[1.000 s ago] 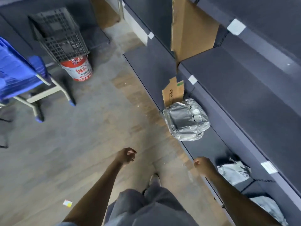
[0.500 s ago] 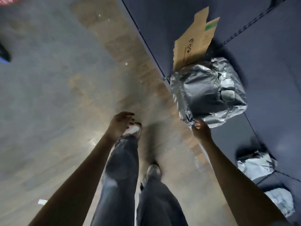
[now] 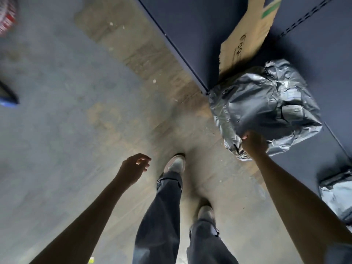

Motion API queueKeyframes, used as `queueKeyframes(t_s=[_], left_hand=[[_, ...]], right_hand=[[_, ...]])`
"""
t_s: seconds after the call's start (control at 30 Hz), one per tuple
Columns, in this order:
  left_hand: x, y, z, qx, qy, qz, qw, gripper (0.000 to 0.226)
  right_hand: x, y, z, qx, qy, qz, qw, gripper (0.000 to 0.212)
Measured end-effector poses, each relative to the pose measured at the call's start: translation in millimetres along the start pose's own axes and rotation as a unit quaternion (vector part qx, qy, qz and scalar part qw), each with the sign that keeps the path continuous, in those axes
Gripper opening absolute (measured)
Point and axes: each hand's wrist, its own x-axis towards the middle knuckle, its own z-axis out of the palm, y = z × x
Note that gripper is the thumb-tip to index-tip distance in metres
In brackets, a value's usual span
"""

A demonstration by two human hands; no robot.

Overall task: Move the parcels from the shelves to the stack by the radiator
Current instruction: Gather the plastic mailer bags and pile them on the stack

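Note:
A bulky parcel wrapped in crinkled grey plastic (image 3: pixel 262 103) sits at the front edge of the low dark shelf (image 3: pixel 190 35), overhanging it slightly. My right hand (image 3: pixel 254 142) is closed on the parcel's near lower edge, fingers hidden in the plastic. My left hand (image 3: pixel 134 166) hangs over the floor to the left, fingers loosely curled and apart, holding nothing. A second pale grey parcel (image 3: pixel 337 195) lies on the shelf at the right edge, partly cut off.
A flattened cardboard piece (image 3: pixel 245 39) leans on the shelf just behind the parcel. My legs and shoes (image 3: pixel 175 164) stand on the worn floor beside the shelf. A red-and-white bucket (image 3: pixel 5 18) shows at the far left edge.
I have stepped closer and bent down to the shelf. My right hand went from hanging free to touching, then gripping, the grey parcel's near edge. My left hand opened slightly.

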Motion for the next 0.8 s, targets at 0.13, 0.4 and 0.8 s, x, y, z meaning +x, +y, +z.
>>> queueKeyframes(t_s=[0.13, 0.4, 0.8], left_hand=[[-18, 42, 6, 0.100, -0.034, 0.040, 0.994, 0.023], [13, 52, 85, 0.183, -0.057, 0.197, 0.962, 0.022], [-213, 148, 134, 0.468, 0.058, 0.484, 0.737, 0.071]], right_hand=[[-30, -8, -1, 0.046, -0.013, -0.024, 0.999, 0.033], [-4, -2, 59, -0.028, 0.089, -0.030, 0.995, 0.031], [-297, 183, -74, 0.068, 0.155, -0.091, 0.981, 0.021]])
